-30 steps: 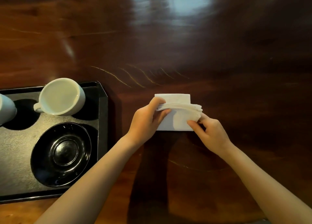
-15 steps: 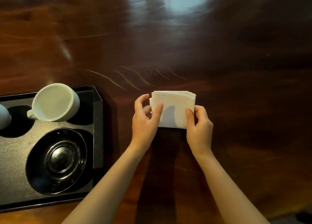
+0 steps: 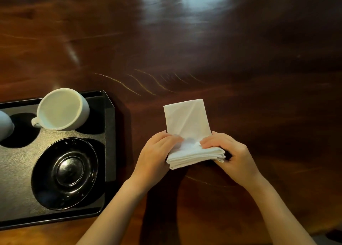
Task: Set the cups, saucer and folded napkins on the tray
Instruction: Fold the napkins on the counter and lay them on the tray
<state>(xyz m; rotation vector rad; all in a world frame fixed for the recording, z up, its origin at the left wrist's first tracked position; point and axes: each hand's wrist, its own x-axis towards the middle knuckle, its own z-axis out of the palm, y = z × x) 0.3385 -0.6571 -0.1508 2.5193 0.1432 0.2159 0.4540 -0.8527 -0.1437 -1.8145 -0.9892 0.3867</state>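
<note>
A white napkin (image 3: 187, 119) lies on the dark wooden table to the right of the tray, its far half flat and its near end folded into a thick stack. My left hand (image 3: 157, 158) grips the stack's left end and my right hand (image 3: 229, 152) grips its right end. The black tray (image 3: 109, 133) at the left holds a white cup (image 3: 63, 109) on its far side and a black saucer (image 3: 64, 172) in front of it. A second white cup (image 3: 4, 124) shows only partly at the left edge.
The glossy brown table (image 3: 203, 50) stretches away beyond and to the right of the napkin, with light scratches just past the tray's far right corner.
The napkin, a compact folded square held at its sides half a second ago, now lies longer, with a flat part stretching away. Both hands have come nearer to me, onto its near end.
</note>
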